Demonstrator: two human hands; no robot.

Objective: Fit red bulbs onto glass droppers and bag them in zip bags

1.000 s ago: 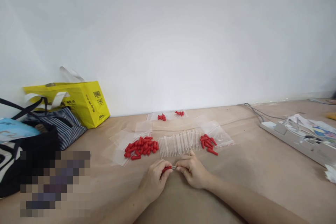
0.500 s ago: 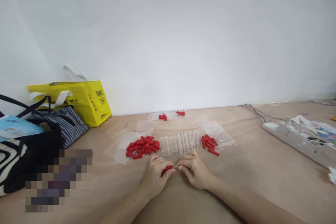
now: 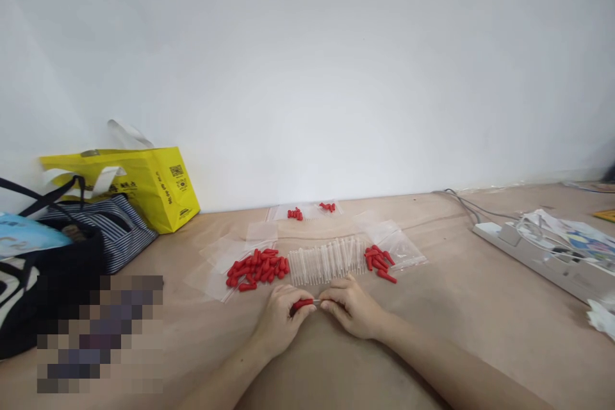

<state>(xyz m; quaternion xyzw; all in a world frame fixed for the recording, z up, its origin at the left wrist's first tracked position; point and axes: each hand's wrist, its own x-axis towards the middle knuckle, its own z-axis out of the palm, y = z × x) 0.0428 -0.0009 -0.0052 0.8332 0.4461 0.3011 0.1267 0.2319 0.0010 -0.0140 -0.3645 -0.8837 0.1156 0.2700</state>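
Note:
My left hand (image 3: 281, 320) is closed around a red rubber dropper bulb (image 3: 302, 303), its narrow end toward the right. Between my hands a short piece of clear dropper tube (image 3: 316, 301) shows, meeting the bulb's end. The fingers of my right hand (image 3: 353, 307) pinch that tube, and the rest of it is hidden in the grip. Just beyond my hands lies a row of clear dropper tubes (image 3: 327, 261), side by side. A large pile of red bulbs (image 3: 258, 267) sits left of the row, and a smaller pile of red bulbs (image 3: 378, 257) sits right of it.
Clear plastic bags (image 3: 401, 245) lie under and around the piles. Near the wall are more red bulbs (image 3: 295, 213) on a bag. At left stand a yellow bag (image 3: 166, 192), a striped bag (image 3: 122, 230) and a black bag (image 3: 72, 282). A white power strip (image 3: 533, 259) with cables lies right.
The whole view has shifted slightly, so things appear a little further left. My hands keep the same hold, and slightly less of the tube seems to show between them.

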